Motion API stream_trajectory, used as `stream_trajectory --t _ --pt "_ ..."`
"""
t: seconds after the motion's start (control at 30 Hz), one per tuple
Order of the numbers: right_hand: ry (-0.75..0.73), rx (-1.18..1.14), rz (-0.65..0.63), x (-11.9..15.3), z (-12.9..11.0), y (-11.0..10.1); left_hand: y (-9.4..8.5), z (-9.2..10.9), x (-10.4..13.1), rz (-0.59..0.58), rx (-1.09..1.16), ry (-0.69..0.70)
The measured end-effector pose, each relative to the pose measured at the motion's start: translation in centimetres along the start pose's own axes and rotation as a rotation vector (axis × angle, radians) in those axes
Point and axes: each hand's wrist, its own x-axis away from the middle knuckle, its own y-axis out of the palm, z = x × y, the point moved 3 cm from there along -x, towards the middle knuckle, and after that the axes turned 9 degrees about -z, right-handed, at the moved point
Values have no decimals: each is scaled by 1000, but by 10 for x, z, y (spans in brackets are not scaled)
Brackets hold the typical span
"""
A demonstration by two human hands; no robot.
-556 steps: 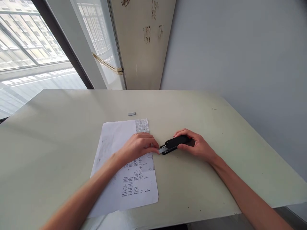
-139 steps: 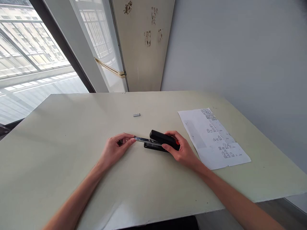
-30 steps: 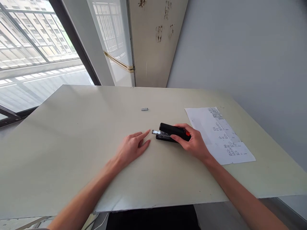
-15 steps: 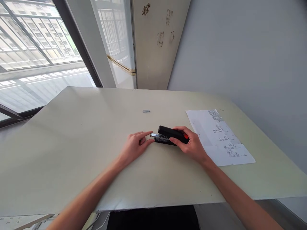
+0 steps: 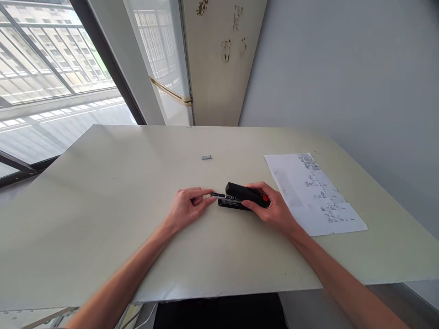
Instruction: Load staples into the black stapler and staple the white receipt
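A person's bare hands work at a black plastic stapler with a red mark (image 5: 265,198) near its rear, just right of the center of the frame above a pale, smooth table (image 5: 164,269). The right hand (image 5: 277,211) grasps the rear of the black stapler (image 5: 245,193), thumb on the near side and fingers over the far side, a hold that seems meant to steady the body. The left hand (image 5: 185,208) pinches the slim metal rail (image 5: 221,197) jutting from the stapler's front, index finger above and thumb below, apparently to control that narrow end. The upper arm stands raised from the base, leaving the rail exposed between them.

A small gray rectangular strip (image 5: 206,157) lies beyond the hands in the upper middle of the table, apart from them. At right, a white printed paper sheet (image 5: 318,196) lies flat, beside the stapler rather than under it, partly hidden by the right hand and forearm.
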Motion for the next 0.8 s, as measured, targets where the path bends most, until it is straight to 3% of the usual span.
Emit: stream_trajectory --t 0.27,0.47,0.8 --pt "-1 -6 -4 1 0 2 4 -2 1 -30 -31 22" --pt "12 -22 8 1 2 0 2 -3 0 15 -29 31" --pt "-25 -46 -33 1 -1 12 14 -2 4 -65 -37 45"
